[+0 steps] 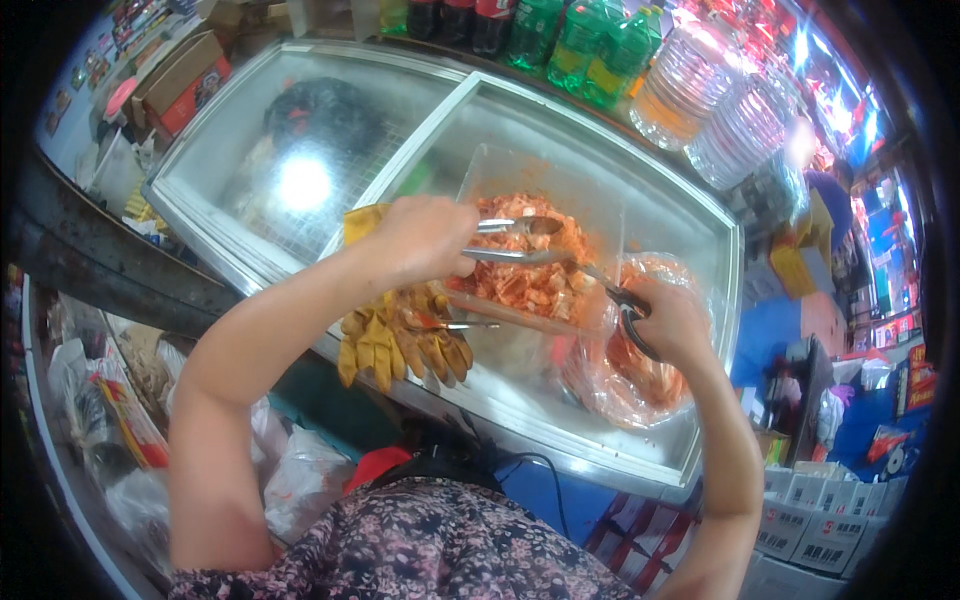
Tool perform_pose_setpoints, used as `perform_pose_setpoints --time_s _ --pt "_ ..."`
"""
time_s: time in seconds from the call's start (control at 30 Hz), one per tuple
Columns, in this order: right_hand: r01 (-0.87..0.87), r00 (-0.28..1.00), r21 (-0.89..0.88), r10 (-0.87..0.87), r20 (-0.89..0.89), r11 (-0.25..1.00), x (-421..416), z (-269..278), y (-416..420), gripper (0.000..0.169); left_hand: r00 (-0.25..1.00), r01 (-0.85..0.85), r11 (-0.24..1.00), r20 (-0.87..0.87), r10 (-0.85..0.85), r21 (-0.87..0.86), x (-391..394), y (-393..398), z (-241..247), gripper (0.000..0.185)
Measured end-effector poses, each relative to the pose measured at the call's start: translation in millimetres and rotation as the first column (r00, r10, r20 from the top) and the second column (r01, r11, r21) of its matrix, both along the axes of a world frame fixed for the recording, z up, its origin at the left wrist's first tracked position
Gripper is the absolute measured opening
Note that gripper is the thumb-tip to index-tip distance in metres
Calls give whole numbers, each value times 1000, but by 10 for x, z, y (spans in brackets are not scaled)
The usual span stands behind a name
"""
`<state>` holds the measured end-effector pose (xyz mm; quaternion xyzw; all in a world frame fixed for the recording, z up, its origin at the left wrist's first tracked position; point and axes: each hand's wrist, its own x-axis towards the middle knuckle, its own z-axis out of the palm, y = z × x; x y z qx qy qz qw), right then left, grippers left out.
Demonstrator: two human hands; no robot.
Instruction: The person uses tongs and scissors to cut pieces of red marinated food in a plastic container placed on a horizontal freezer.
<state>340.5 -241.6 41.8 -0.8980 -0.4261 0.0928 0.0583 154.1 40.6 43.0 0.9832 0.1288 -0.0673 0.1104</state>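
My left hand (431,236) grips metal tongs (517,256), whose ends lie over chopped, red-sauced food, possibly kimchi (517,289), in a clear plastic tub (495,161). From the right, my right hand (671,322) holds scissors with dark handles (626,300); their blades reach to the tong tips at the food. Under and beside my right hand sits a clear plastic bag (645,397) of larger red-coated pieces. Yellow work gloves (375,337) rest at the near edge, left of the tub, with a thin metal utensil (472,325) beside them.
The tub and bag stand on the sliding glass lid of a chest freezer (405,142). Behind it are cola bottles (491,22), green soda bottles (577,45) and large clear water bottles (735,127). White plastic bags (307,465) lie at lower left, printed cartons (825,525) at lower right.
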Motion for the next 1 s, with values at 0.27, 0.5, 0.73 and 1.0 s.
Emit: perform_pose_setpoints --time_s 0.27,0.5,0.73,1.0 --pt "-56 984 -231 93 154 971 -77 -18 283 20 987 6 998 -162 -15 -55 262 67 -153 31" --pt "-114 955 -286 184 232 952 73 -189 459 18 980 12 999 -199 -20 -42 394 40 -144 34" --pt "-213 888 -420 354 293 882 -38 -226 621 17 969 -38 998 -245 25 -47 308 54 -124 33" --pt "-252 855 -477 425 298 842 -30 -161 606 17 981 -15 999 -195 7 -39 206 55 -133 31"
